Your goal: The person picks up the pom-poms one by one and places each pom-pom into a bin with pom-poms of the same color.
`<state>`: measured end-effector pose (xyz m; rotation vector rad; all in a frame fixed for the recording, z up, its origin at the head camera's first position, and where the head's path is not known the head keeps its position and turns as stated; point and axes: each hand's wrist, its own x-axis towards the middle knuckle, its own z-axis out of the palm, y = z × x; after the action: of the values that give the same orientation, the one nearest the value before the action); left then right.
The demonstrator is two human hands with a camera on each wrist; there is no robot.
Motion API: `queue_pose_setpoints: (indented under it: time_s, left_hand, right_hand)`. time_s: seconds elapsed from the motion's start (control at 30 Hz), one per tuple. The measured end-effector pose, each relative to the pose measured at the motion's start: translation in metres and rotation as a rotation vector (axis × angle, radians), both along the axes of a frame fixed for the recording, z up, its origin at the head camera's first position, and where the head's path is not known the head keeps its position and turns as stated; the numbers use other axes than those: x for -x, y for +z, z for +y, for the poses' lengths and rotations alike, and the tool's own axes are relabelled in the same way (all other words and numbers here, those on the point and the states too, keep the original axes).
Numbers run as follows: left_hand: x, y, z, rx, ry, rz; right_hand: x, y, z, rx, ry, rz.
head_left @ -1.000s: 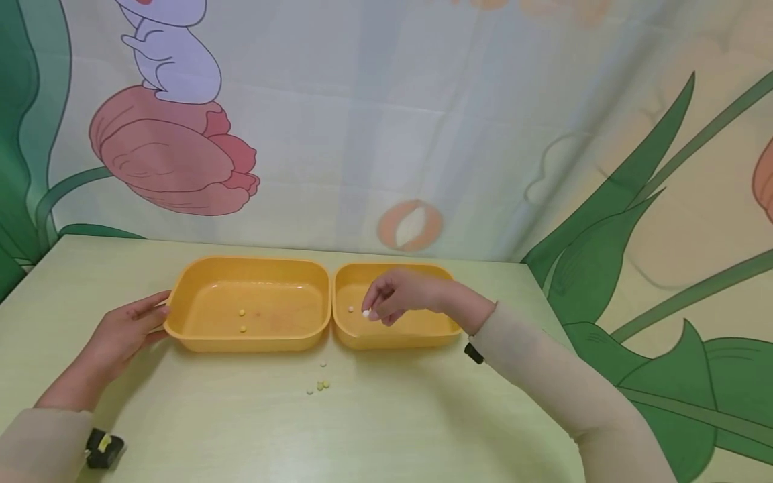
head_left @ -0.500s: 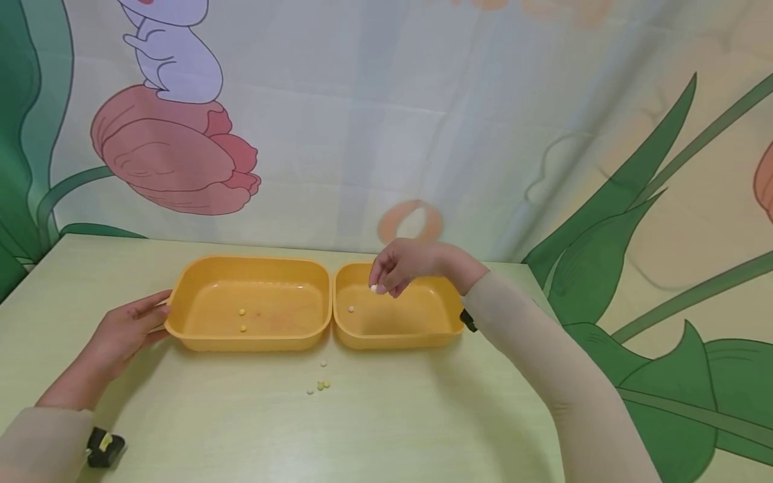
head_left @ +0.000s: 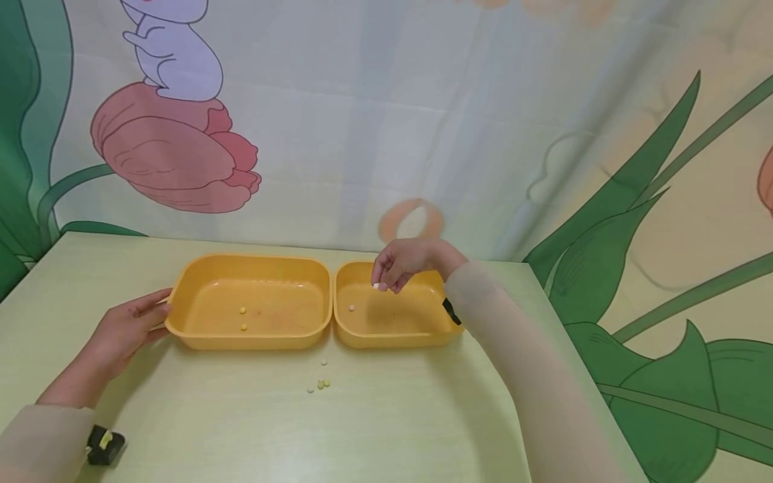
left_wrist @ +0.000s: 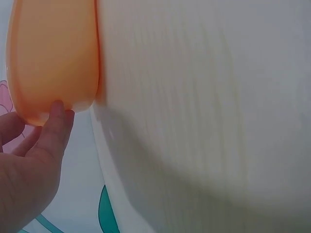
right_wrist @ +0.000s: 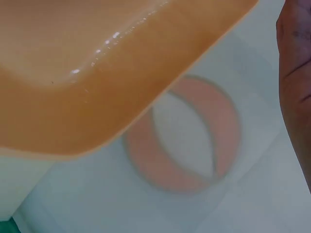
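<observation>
My right hand [head_left: 406, 263] is above the smaller yellow tray [head_left: 398, 341], pinching a tiny white bead-like piece [head_left: 376, 286] between thumb and fingertips. Another pale piece [head_left: 351, 308] lies in that tray. At the left, the fingers of my left hand [head_left: 123, 332] touch the outer end wall of the larger yellow tray [head_left: 247, 342]. In the left wrist view those fingertips rest fairly straight against the orange-looking tray [left_wrist: 58, 53]. Two yellow pieces, one of them a yellow bead [head_left: 243, 310], lie inside the larger tray. The right wrist view shows only a hand's edge [right_wrist: 296, 82], not its fingertips.
Both trays stand side by side near the back of the pale table [head_left: 253, 422]. Several loose white and yellow pieces [head_left: 321, 384] lie in front of them. A printed curtain [head_left: 338, 134] hangs behind the table.
My right hand has risen and moved back over the smaller tray, still pinching the white bead-like piece; its forearm has swung inward. The left hand and the trays stay put.
</observation>
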<state>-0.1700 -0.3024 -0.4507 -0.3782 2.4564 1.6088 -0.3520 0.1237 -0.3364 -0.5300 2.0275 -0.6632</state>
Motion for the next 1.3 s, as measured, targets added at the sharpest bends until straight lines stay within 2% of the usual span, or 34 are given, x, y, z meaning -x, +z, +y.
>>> queue_pose_setpoints:
  time_s: [0.17, 0.37, 0.57, 0.83, 1.3]
  left_hand:
    - [0.001, 0.0, 0.0, -0.009, -0.01, 0.014]
    - [0.001, -0.002, -0.003, -0.011, -0.024, 0.008]
    - [0.0, -0.003, -0.003, -0.014, -0.027, -0.003]
    - [0.001, 0.0, -0.003, -0.005, -0.039, 0.012]
    - [0.0, 0.002, -0.003, 0.002, -0.04, 0.001]
  right_hand:
    - [0.009, -0.016, 0.003, 0.012, -0.012, 0.019]
    - [0.019, -0.037, 0.004, -0.022, -0.008, 0.05]
    - [0.022, -0.055, -0.001, -0.063, -0.002, 0.056]
    - [0.025, -0.067, -0.008, -0.124, 0.076, 0.085]
    - [0.032, -0.084, -0.017, -0.187, 0.066, -0.005]
